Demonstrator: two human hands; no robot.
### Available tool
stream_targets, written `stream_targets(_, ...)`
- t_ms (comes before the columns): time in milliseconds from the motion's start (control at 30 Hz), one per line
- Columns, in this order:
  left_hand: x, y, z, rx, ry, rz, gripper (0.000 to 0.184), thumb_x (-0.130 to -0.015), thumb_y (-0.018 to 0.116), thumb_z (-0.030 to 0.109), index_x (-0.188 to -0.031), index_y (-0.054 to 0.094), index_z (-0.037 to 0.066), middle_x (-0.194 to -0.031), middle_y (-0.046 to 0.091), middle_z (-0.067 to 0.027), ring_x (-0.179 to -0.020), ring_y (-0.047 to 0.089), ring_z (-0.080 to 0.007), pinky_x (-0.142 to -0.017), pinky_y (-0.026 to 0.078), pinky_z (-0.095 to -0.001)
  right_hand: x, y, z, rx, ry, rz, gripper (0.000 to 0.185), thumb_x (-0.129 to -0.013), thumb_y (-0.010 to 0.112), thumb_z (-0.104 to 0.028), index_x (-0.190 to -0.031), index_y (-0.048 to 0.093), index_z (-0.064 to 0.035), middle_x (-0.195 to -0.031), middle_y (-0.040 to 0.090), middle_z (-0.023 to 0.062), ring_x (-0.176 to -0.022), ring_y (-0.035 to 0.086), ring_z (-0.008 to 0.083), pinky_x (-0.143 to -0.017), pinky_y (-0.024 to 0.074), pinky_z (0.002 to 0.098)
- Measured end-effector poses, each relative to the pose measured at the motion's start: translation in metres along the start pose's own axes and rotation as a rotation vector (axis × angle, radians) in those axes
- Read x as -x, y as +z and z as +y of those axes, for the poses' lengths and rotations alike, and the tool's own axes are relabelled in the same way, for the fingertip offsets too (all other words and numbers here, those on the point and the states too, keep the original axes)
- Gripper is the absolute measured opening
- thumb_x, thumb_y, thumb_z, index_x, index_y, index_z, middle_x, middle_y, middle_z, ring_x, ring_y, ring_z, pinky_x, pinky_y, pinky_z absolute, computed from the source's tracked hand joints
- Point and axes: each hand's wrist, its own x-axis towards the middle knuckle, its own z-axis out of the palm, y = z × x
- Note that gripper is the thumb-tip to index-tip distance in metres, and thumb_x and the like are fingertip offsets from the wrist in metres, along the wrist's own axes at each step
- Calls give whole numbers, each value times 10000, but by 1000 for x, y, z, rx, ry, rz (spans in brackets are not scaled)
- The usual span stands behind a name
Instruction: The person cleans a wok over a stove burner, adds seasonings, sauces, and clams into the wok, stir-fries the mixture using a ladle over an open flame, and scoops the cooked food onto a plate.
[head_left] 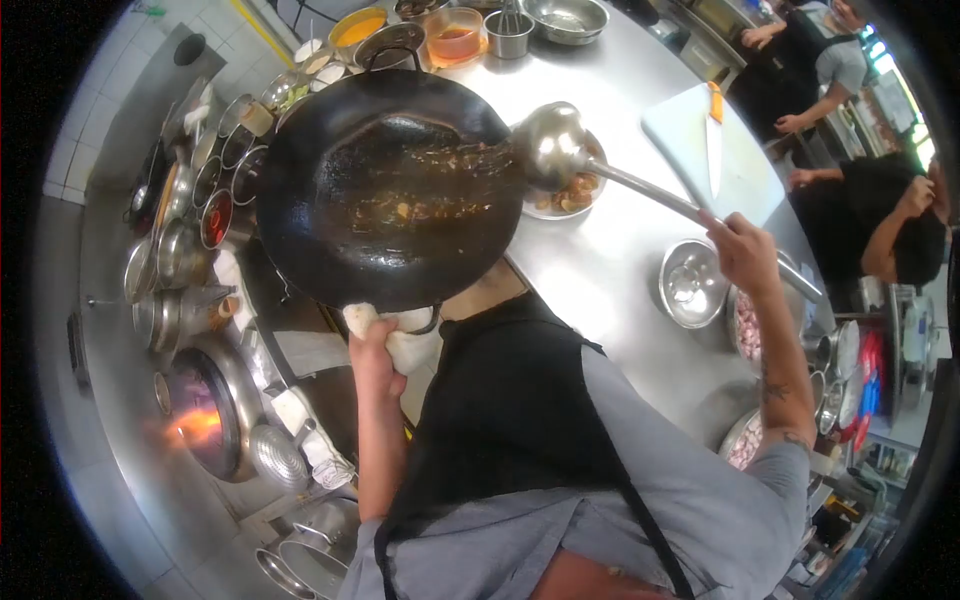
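A large black wok (390,260), with oily brown sauce and bits of food inside, is tilted at the steel table's edge. My left hand (374,352) grips its near handle through a folded white cloth (410,348). My right hand (742,252) is closed round the long handle of a steel ladle (553,145). The ladle's bowl is at the wok's right rim, above a dish of brown food pieces (575,195), which it partly hides.
A burner (200,425) flames at lower left. Sauce pots (215,218) line the left side. A knife (714,150) lies on a cutting board (680,135). A steel bowl (693,284) is below it. Other people's arms (815,110) show at upper right.
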Motion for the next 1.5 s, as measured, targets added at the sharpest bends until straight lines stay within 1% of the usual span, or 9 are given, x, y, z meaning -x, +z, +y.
stream_targets(233,1,11,0,-37,5,36,382,-822,558,-2,-1198,499,-33,-1065,597,-133,-971,632,-254,-821,552,-391,-25,23,-72,-470,230,-43,399,-886,640,-117,-1260,672,-250,-829,673,81,-620,629,237,-593,528,368)
stream_targets(333,5,16,-4,-45,67,21,288,-825,609,91,-1065,522,-41,-935,610,-148,-832,659,-283,-728,572,-430,-50,59,-142,-655,126,-123,334,-934,596,-220,-1259,668,-238,-813,650,131,-662,632,300,-646,531,424)
stream_targets(467,10,18,7,-36,-54,3,386,-814,558,12,-1193,502,-39,-1056,596,-146,-948,636,-269,-816,555,-403,-64,74,-171,-598,-43,-229,365,-940,588,-224,-1300,634,-258,-797,625,132,-679,633,315,-661,529,441)
stream_targets(567,10,16,13,-41,-44,17,379,-812,556,13,-1183,507,-41,-1052,599,-147,-943,637,-270,-812,554,-405,-48,67,-130,-442,23,-363,401,-938,583,-193,-1329,610,-278,-805,609,115,-690,633,301,-665,526,433)
stream_targets(833,3,11,8,-12,-19,21,348,-802,562,4,-1148,529,-25,-1032,600,-130,-927,634,-250,-773,552,-380,3,2,10,-116,73,-187,432,-896,636,-84,-1292,650,-257,-792,606,55,-597,583,205,-567,513,339)
stream_targets(1033,8,15,-4,-29,22,52,399,-787,570,-15,-1182,515,-22,-1050,595,-121,-935,628,-232,-788,547,-362,-49,41,-63,-546,121,-119,426,-884,628,-37,-1270,670,-213,-824,646,113,-631,621,232,-598,513,377)
stream_targets(1167,8,17,-6,-58,126,15,339,-805,596,49,-1120,500,-29,-967,593,-154,-861,654,-292,-725,578,-445,-98,88,-135,-437,39,-173,483,-974,529,-239,-1451,472,-287,-838,623,148,-714,634,344,-692,513,457)
stream_targets(1333,11,21,15,-6,46,34,375,-798,582,-5,-1168,516,-20,-1032,596,-133,-913,638,-258,-774,554,-392,-70,84,-97,-308,176,-308,472,-968,542,-233,-1434,501,-293,-844,616,137,-707,634,311,-688,514,433)
stream_targets(1500,-3,11,20,7,66,6,367,-802,586,0,-1161,516,-17,-1023,593,-130,-891,643,-261,-767,556,-395,4,51,-5,-85,100,-130,511,-890,657,-146,-1360,578,-330,-796,561,62,-641,578,218,-587,495,370)
